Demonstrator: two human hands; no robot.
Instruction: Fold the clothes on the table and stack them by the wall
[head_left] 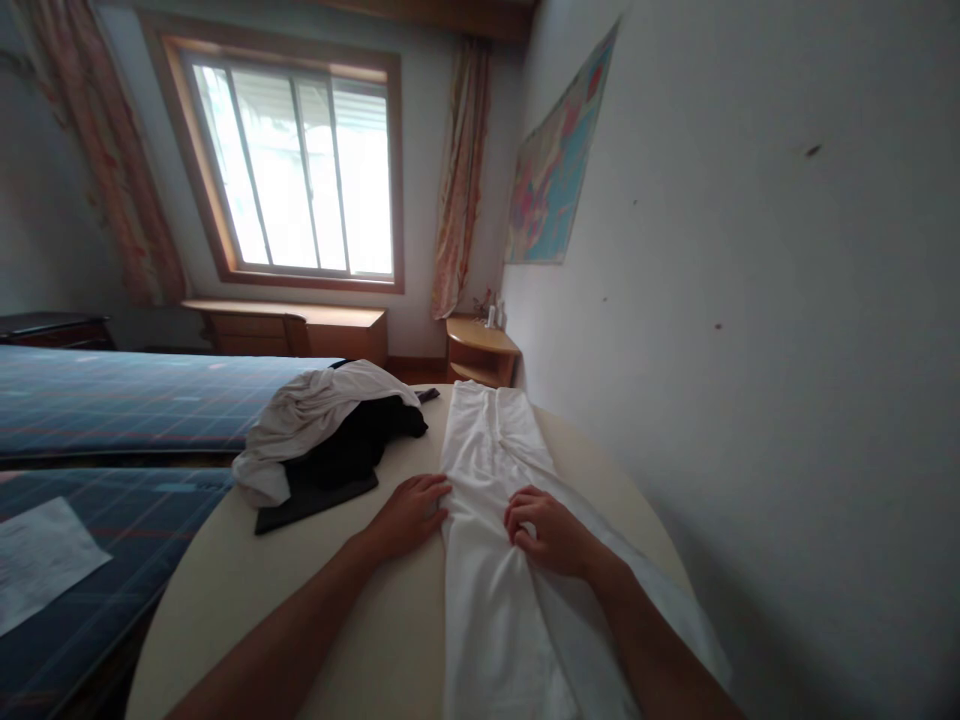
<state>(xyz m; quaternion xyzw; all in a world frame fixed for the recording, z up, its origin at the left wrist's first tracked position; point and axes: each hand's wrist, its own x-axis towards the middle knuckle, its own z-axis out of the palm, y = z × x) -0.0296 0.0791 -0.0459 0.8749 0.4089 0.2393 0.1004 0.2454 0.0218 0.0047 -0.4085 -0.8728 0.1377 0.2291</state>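
Room: bedroom, grey wall, wooden-framed window [300,170].
Table [360,620]: round, smooth, cream.
White cloth [487,560]: long, soft, lying lengthwise on table, under both hands.
Clothes pile [330,440]: crumpled, left.
Left hand [409,515]: flat at cloth's left edge.
Right hand [547,532]: fingers curled, pressing on cloth.

Daylight enters through the far window [300,170], whose panes are blown out to near white. The room is otherwise dim and cool-toned. The right wall [750,300] is evenly grey, darkening in the near right corner. Soft shadow lies beside the forearms on the table [315,600]. Wide-angle distortion tilts and bends the edges (the window frame leans visibly). The focus is slightly soft throughout.
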